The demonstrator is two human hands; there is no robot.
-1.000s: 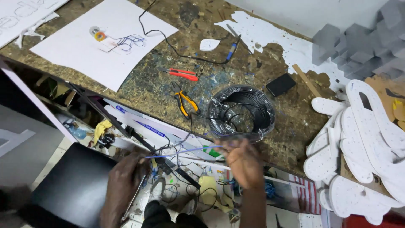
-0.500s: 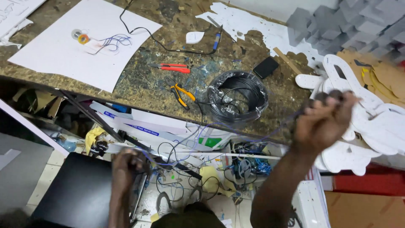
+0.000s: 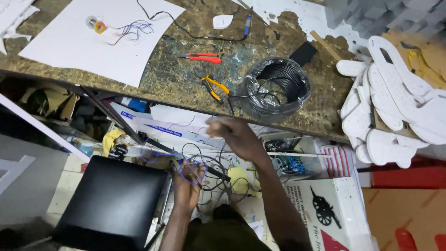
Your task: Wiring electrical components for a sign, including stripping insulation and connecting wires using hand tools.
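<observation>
Red cutter (image 3: 203, 57), pliers (image 3: 213, 87), black stool (image 3: 111, 204)

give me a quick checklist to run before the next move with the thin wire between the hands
1. Left hand has a grip on the blue wire loops: ok, the loops wrap around its fingers.
2. Right hand pinches the wire: cannot tell, the fingers are blurred.
3. Wire runs free of the tangle of cables below the bench: not ok, it passes right through them.
4. Black wire coil sits fully on the workbench: ok, close to the edge.
5. Yellow-handled pliers and red cutter lie on the bench near the hands: ok.
6. Black stool stands apart from both hands: ok.
</observation>
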